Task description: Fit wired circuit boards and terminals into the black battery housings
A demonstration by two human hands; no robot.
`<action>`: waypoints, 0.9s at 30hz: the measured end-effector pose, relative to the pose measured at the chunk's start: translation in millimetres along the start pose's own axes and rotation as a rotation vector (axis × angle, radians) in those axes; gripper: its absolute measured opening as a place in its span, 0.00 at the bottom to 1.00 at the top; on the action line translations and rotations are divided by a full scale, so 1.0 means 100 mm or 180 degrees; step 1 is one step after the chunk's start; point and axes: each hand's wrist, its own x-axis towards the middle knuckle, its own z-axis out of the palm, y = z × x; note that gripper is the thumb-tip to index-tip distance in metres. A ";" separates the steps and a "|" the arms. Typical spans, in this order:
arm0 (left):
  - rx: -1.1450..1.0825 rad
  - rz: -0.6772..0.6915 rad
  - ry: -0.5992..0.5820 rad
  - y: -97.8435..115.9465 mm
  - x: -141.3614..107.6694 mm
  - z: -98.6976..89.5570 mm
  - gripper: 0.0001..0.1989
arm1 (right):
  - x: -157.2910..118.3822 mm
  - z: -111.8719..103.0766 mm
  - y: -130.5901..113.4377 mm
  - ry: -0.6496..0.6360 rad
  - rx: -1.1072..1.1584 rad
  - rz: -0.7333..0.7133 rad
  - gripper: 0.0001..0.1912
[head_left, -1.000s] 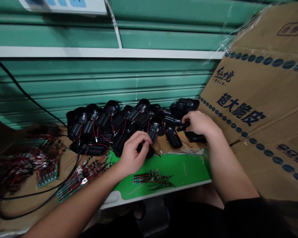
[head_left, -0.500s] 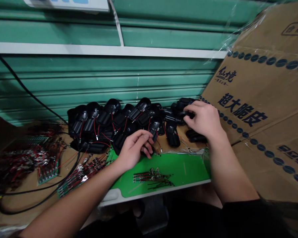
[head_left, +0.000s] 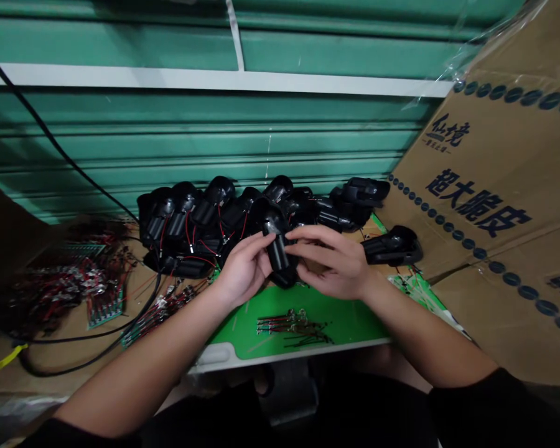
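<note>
A black plastic housing (head_left: 278, 249) is held upright between both hands above the green board (head_left: 345, 311). My left hand (head_left: 247, 267) grips its left side, and the fingers of my right hand (head_left: 331, 258) press on its right side. On the board below lies a small bundle of thin wired parts (head_left: 294, 326) in red and black. Behind my hands, several similar black housings (head_left: 214, 202) with red wires are heaped along the wall. One more black housing (head_left: 394, 246) rests to the right of my right hand.
Tangled red-wired boards (head_left: 84, 274) cover the left side, with a black cable (head_left: 98, 339) looping past them. A large cardboard box (head_left: 494, 186) leans at the right. Green ribbed shutter (head_left: 168, 143) stands behind. White wires (head_left: 415, 292) lie near my right forearm.
My right hand has come back from the right-hand pile to the middle. A black housing is now between both hands. The view has shifted slightly.
</note>
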 end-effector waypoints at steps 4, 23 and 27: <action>0.0001 0.0312 0.0377 0.05 0.03 0.03 0.14 | 0.01 0.01 -0.07 -0.0533 0.0571 0.0433 0.07; 0.0332 0.0535 0.0076 0.03 -0.04 0.00 0.30 | 0.00 0.16 -0.11 -0.2063 0.2112 0.1846 0.23; 0.0626 0.0532 0.0118 0.04 -0.01 -0.01 0.32 | 0.05 0.06 0.00 -0.1051 0.2619 0.2554 0.31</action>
